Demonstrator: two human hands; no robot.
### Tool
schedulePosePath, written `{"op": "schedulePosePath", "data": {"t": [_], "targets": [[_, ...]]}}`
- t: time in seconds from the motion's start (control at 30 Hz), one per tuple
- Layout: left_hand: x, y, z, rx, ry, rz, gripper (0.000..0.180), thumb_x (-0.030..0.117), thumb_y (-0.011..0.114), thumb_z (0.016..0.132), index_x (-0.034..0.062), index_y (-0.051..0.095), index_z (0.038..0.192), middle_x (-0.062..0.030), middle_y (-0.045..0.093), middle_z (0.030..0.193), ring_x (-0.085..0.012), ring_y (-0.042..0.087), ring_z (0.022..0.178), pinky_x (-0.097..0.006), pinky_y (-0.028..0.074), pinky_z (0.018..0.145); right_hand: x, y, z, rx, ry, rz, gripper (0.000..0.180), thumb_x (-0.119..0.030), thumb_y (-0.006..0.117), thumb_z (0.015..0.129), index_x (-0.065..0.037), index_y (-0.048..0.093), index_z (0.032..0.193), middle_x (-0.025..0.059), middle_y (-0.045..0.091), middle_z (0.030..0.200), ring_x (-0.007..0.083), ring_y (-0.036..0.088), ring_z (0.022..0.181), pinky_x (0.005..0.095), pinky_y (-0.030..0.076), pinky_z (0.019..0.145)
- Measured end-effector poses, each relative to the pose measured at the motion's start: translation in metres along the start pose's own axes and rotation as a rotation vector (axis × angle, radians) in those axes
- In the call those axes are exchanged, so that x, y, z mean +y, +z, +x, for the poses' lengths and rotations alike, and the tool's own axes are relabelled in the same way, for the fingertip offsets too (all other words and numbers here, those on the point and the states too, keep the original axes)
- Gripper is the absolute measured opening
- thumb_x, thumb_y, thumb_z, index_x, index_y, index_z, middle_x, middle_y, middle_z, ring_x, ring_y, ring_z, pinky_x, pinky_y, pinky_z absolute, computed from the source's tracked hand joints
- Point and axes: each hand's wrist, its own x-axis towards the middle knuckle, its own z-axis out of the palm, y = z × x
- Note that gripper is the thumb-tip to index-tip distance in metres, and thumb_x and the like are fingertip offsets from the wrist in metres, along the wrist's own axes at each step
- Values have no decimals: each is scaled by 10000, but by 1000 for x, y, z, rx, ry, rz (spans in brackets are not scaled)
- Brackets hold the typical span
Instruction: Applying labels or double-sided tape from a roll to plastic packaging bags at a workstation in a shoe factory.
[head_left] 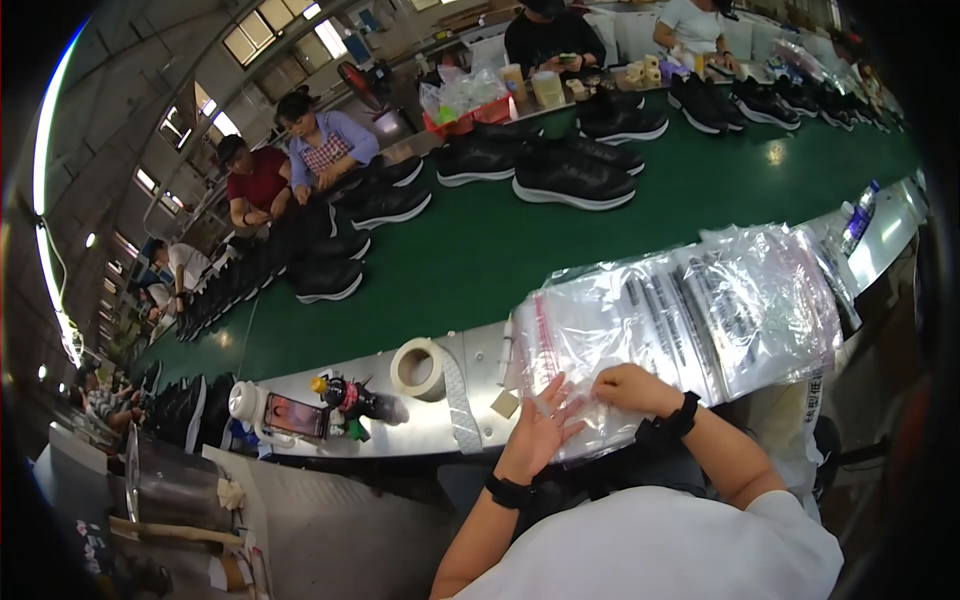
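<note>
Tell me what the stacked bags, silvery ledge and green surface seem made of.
Stacked bags: thin, glossy clear plastic, shown by crinkled glare and transparency. Silvery ledge: smooth metal, probably steel, given its sheen. Green surface: dull, perhaps rubber or plastic, from muted reflections.

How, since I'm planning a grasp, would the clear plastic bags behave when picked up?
Probably floppy: the clear plastic bags look thin and wrinkled. Likely slippery, given their glossy sheen. They may cling together, since they lie overlapping.
</note>
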Motion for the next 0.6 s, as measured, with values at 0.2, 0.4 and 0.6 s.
{"op": "schedulePosePath", "data": {"t": [0.2, 0.4, 0.6], "targets": [[-5, -6, 4, 178, -119, 102, 625, 477, 164, 949, -18, 322, 1298, -91, 427, 1290, -228, 403, 1206, -319, 393, 916, 5, -36, 1, 418, 217, 702, 174, -184, 506, 869, -28, 582, 871, 37, 556, 692, 106, 552, 598, 240, 456, 511], [-7, -9, -10, 202, -74, -51, 610, 477, 202, 945, -16, 322, 1284, -143, 405, 1301, -246, 424, 1179, -359, 399, 920, 117, -163, -126, 1456, 302, 345, 203, -278, 507, 857, -86, 566, 828, 11, 484, 678, 105, 454, 583, 244, 378, 513], [3, -20, -26, 342, 272, 293, 395, 267, 466, 903, -27, 443, 1166, -123, 540, 1101, -214, 518, 1058, -341, 429, 880, 87, -131, -149, 1732, 208, -860, 212, -45, 571, 787, 13, 547, 989, 154, 538, 1042, 291, 484, 1015, 371, 351, 913]]}}
